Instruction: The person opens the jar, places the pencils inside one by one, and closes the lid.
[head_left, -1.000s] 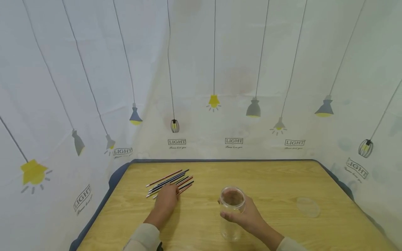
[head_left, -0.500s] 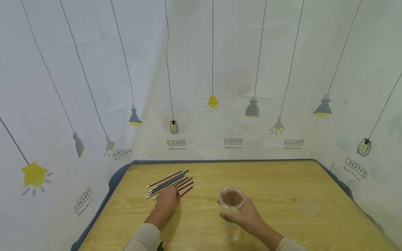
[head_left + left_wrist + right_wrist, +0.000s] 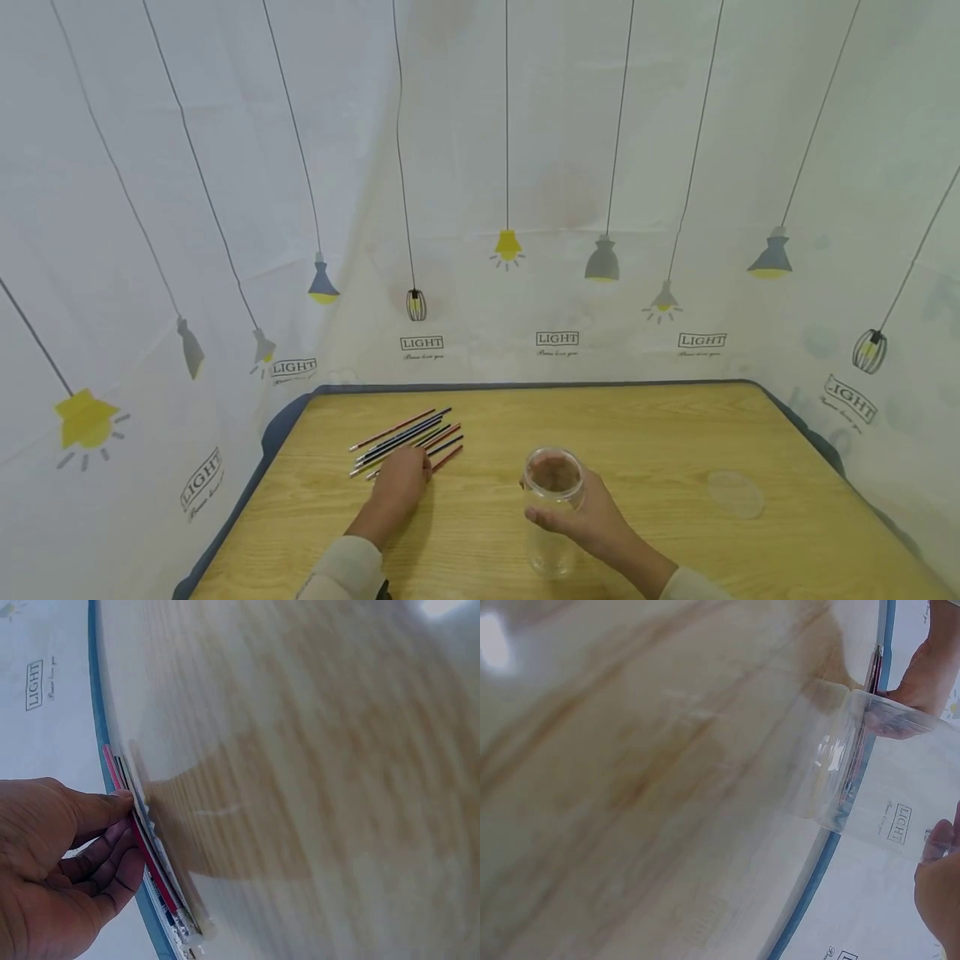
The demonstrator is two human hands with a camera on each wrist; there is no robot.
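Note:
Several slim pencils [image 3: 399, 433] in dark, red and yellow colours lie loosely side by side on the left of the table. My left hand [image 3: 402, 479] is over their near side, its thumb and curled fingers pinching a red pencil [image 3: 155, 864]. That pencil has a silver ferrule and a whitish eraser end, seen in the left wrist view. My right hand [image 3: 597, 518] grips a clear, lidless jar [image 3: 550, 546] around its upper part. The jar stands upright, its mouth facing up, with no pencils seen inside.
A thin translucent disc, like a lid [image 3: 736, 495], lies flat on the table [image 3: 637, 433] to the right of the jar. White cloth [image 3: 480, 167] printed with hanging lamps surrounds the table's blue-edged back and sides.
The red pencil under my left hand has shifted slightly away from the other pencils, toward the near right. My right hand and the jar stay in place.

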